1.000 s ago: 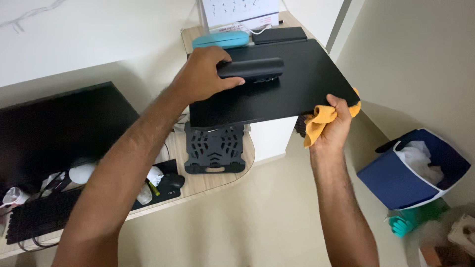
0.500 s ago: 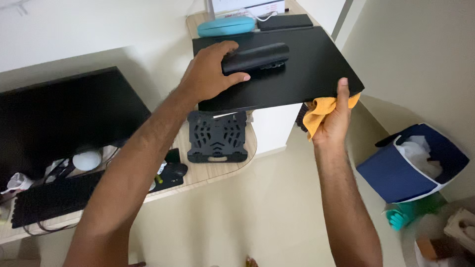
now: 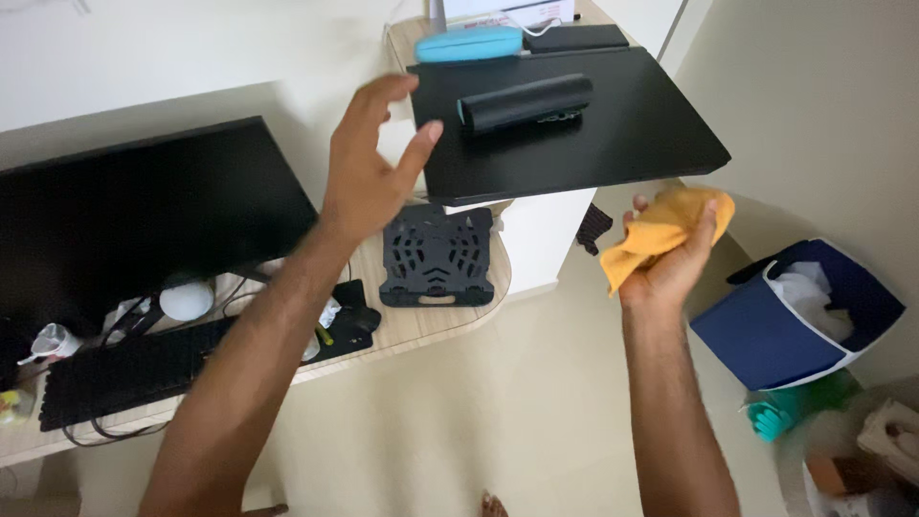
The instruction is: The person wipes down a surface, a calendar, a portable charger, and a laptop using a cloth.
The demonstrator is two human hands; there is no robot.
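My left hand (image 3: 369, 163) hovers open with fingers spread, just left of a flat black board (image 3: 613, 124) that lies on the desk corner. A black cylindrical case (image 3: 525, 102) rests on top of the board, a short way from my left fingertips. My right hand (image 3: 665, 251) is below the board's right corner, apart from it, and grips a crumpled orange cloth (image 3: 670, 225).
A black perforated stand (image 3: 437, 256) lies on the wooden desk (image 3: 421, 330) under the board. A dark monitor (image 3: 144, 211), keyboard (image 3: 124, 373) and mouse (image 3: 359, 321) are at left. A teal case (image 3: 469, 44) sits at the back. A blue bin (image 3: 785, 330) stands on the floor at right.
My left hand has let go of the black cylindrical case and drawn back to the left, now open. My right hand with the cloth has come off the board's corner and dropped lower.
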